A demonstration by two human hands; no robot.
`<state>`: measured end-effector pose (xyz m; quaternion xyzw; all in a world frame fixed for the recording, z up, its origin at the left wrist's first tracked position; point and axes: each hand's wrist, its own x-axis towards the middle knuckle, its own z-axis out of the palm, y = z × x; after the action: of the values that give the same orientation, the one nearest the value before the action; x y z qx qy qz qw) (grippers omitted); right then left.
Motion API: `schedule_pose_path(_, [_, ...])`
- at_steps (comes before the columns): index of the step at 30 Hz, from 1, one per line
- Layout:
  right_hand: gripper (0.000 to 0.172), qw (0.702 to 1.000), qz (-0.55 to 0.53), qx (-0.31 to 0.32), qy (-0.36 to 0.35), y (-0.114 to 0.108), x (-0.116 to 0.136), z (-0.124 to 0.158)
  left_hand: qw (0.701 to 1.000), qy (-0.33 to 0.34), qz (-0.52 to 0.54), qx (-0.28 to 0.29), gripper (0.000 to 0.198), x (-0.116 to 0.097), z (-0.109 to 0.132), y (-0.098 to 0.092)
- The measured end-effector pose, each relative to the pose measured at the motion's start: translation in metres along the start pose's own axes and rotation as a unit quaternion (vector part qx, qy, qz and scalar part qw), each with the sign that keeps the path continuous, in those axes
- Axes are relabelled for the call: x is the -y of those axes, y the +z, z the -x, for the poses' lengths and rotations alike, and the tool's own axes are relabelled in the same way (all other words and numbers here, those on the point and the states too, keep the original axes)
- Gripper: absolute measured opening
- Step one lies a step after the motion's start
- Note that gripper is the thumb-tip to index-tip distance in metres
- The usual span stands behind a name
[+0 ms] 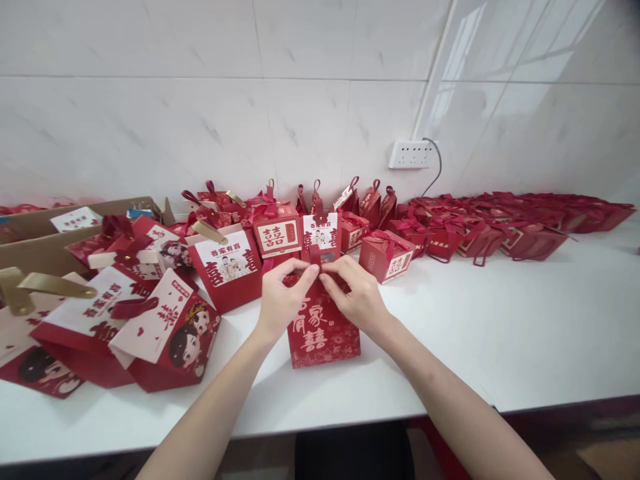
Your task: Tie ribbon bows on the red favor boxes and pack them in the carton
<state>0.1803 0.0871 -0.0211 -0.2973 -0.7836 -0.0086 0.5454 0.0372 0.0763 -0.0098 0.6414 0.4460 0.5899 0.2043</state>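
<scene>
A red gift box (pixel 327 337) with pale pink Chinese characters stands upright on the white table in front of me. My left hand (pixel 286 293) pinches its top edge from the left, thumb and fingers pressed together. From the right, my right hand (pixel 357 293) pinches the same top edge, its fingertips almost meeting those of the left. A dark red ribbon loop (pixel 315 255) rises between the fingertips. The exact hold on the ribbon is partly hidden by my fingers.
Finished-looking red boxes with cartoon faces (pixel 173 337) crowd the left, before an open cardboard carton (pixel 45 243). Several ribboned red boxes (pixel 387 257) line the back and right along the tiled wall. A power strip (pixel 413 155) with a cable hangs there. The white table's (pixel 450 333) front edge is near me.
</scene>
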Motion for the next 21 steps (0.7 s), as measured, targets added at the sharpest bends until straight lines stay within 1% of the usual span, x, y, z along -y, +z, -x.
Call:
schedule_pose_path(3, [0.009,1.0,0.001,0.001,-0.002,-0.0007,-0.0007,-0.0001,1.0,0.0,-0.004,-0.001,0.015,0.0005,-0.0003,-0.0005])
schedule_pose_path(8, [0.003,1.0,-0.008,0.0,-0.012,-0.0014,0.0004,-0.0002,1.0,-0.004,-0.002,0.004,0.015,-0.0016,0.0001,0.0003])
schedule_pose_path(10, [0.002,1.0,-0.015,-0.005,0.009,-0.0013,0.0024,-0.0005,1.0,-0.003,0.002,0.012,0.015,-0.0022,0.0002,0.0])
schedule_pose_path(13, [0.008,0.998,-0.024,-0.007,0.056,-0.0014,0.0051,-0.0019,0.999,0.004,0.015,0.037,0.014,-0.0011,-0.0005,-0.0024])
schedule_pose_path(15, [0.01,0.997,-0.027,-0.005,0.072,-0.0019,0.0052,-0.0029,0.998,0.007,0.022,0.057,0.012,0.0011,-0.0014,-0.0042])
schedule_pose_path(17, [0.009,0.997,-0.03,-0.002,0.07,-0.0024,0.0033,-0.0033,0.998,0.007,0.02,0.061,0.01,0.0037,-0.0024,-0.005])
schedule_pose_path(20, [0.004,0.998,-0.034,0.01,0.05,-0.0013,-0.0014,-0.0015,0.999,0.006,0.012,0.047,0.009,0.0068,-0.003,-0.004])
schedule_pose_path(21, [0.007,0.998,-0.035,0.005,0.048,-0.0003,-0.0027,-0.0003,0.999,0.004,0.009,0.044,0.009,0.0073,-0.0029,-0.0033])
